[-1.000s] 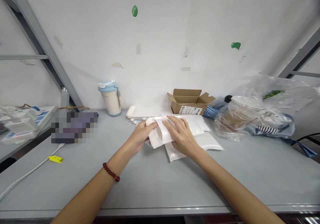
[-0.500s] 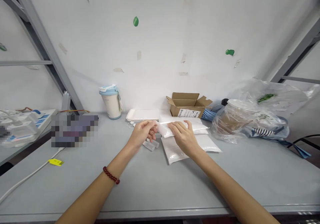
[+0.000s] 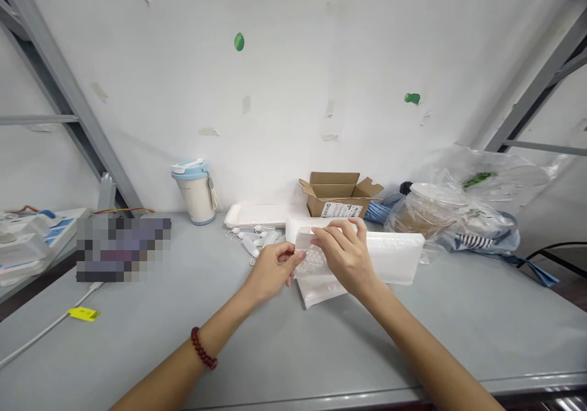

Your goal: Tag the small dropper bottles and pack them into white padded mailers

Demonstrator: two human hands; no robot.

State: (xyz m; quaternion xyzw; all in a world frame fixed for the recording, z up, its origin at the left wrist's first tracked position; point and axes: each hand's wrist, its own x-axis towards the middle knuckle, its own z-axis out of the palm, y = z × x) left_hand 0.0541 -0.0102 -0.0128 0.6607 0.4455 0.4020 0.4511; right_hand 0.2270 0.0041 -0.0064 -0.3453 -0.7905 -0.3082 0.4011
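Note:
A white bubble mailer (image 3: 395,258) is held up over the middle of the table, its left end folded or opened, with bubble texture showing. My left hand (image 3: 271,270) pinches that left end between thumb and fingers. Curled over the mailer's upper edge, my right hand (image 3: 346,252) grips it near the same end. Beneath lies another white bubble mailer (image 3: 318,293), partly covered. Just beyond my left hand sits a group of small whitish, semi-clear pieces with loops (image 3: 251,244); their kind is unclear.
Behind are a stack of flat white packs (image 3: 259,215) and an open cardboard box (image 3: 337,200). A cup with a blue lid (image 3: 196,194) stands at left, near a blurred-out object (image 3: 123,255) and a white cable (image 3: 46,336). Clear plastic bags (image 3: 426,212) lie at right.
The held mailer has been raised and turned, its right end now extending further right. My left hand has come in to its left end. More of the small looped pieces show.

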